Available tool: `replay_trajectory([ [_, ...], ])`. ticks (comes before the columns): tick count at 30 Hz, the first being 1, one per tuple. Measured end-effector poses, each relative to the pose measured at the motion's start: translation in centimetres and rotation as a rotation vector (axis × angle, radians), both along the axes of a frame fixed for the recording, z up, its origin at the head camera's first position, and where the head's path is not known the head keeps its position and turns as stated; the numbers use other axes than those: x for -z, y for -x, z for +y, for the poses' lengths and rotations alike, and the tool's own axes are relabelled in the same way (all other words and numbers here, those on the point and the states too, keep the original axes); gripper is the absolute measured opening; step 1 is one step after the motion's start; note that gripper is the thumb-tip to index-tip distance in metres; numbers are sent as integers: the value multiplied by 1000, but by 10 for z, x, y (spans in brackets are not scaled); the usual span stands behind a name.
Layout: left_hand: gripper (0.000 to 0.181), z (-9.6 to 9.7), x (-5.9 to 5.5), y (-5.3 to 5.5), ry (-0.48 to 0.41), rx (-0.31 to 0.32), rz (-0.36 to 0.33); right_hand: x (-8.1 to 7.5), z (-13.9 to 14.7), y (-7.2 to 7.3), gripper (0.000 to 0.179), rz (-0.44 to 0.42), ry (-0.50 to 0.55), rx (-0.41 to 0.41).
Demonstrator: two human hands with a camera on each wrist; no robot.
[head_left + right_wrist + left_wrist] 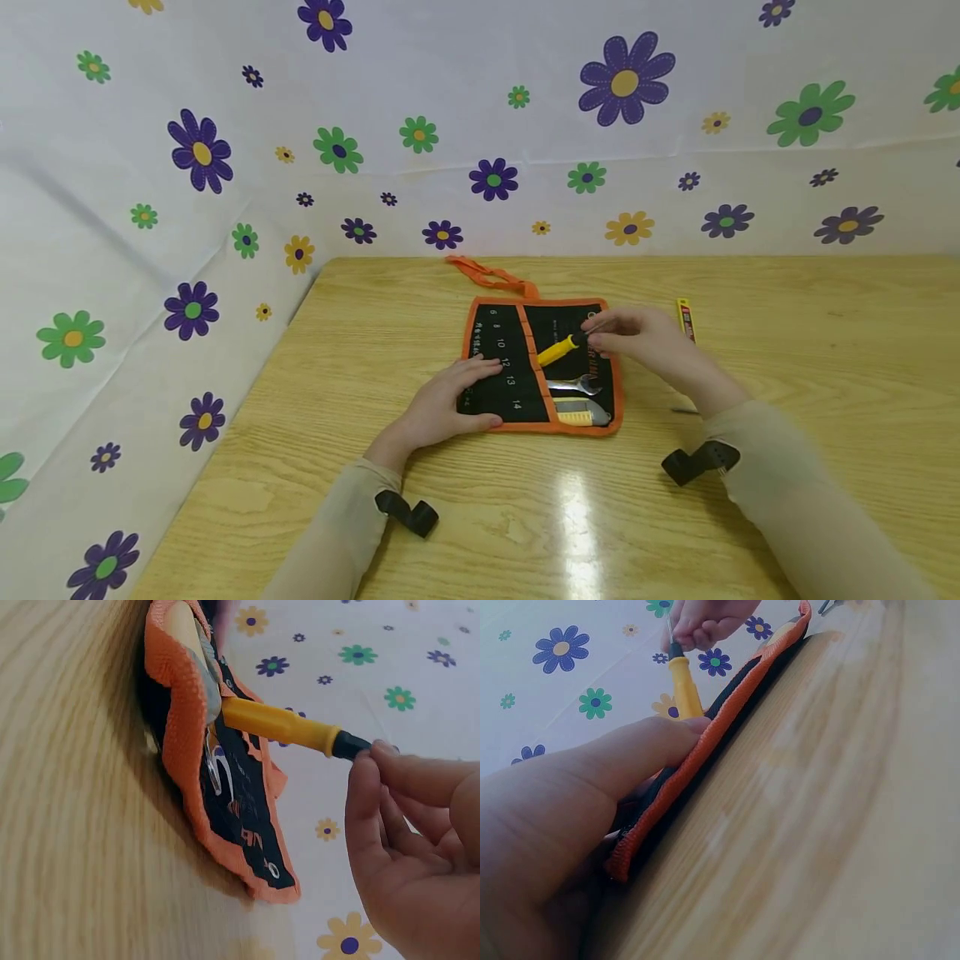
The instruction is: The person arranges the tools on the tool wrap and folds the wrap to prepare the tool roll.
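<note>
Yellow-handled screwdriver [558, 351] with black collar [346, 745]: between hands, handle end at pocket edge [533, 347] of black cloth, orange-trimmed tool pouch [528, 393].
Long axis: slants off pouch, handle toward left hand [447, 398], collar toward right hand [647, 340].
Nearer: right; thumb and fingertips pinch collar.
Left: fingers spread, rests on pouch.

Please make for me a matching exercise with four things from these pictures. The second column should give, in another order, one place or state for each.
1. screwdriver
2. wrench
3. left hand
4. strap

A. spread over the pouch's numbered part
B. orange, at the pouch's far edge
C. pinched by the right hand
D. silver, its open end showing

Pairs: 1-C, 2-D, 3-A, 4-B
</note>
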State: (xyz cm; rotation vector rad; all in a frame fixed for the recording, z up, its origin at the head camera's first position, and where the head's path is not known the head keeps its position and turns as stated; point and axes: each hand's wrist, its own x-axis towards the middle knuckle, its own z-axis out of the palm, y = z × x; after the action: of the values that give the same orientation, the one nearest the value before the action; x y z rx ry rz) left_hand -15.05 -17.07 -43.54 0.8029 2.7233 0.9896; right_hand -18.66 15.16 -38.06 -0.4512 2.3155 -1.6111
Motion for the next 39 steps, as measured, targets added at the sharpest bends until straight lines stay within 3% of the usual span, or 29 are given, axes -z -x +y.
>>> replay_trajectory([
  [6, 72, 0, 3, 1, 7, 3, 2, 4, -17, 8, 23, 67, -55, -3],
  [12, 71, 0, 3, 1, 3, 3, 5, 5, -29, 12, 26, 83, -128, -24],
  [18, 71, -1, 3, 1, 3, -2, 1, 11, -42, 15, 30, 150, -180, -94],
  [25, 71, -1, 3, 1, 10, -8, -4, 14, -49, 12, 22, 234, -249, -176],
  [30, 71, 0, 2, 1, 8, -4, -3, 3, -46, 4, 9, 329, -335, -201],
  [34, 71, 0, 3, 2, 8, -6, 8, -12, -38, -1, 12, 421, -457, -153],
  [39, 71, -1, 4, 3, 14, -8, 6, -23, -23, -5, 19, 464, -503, -83],
])
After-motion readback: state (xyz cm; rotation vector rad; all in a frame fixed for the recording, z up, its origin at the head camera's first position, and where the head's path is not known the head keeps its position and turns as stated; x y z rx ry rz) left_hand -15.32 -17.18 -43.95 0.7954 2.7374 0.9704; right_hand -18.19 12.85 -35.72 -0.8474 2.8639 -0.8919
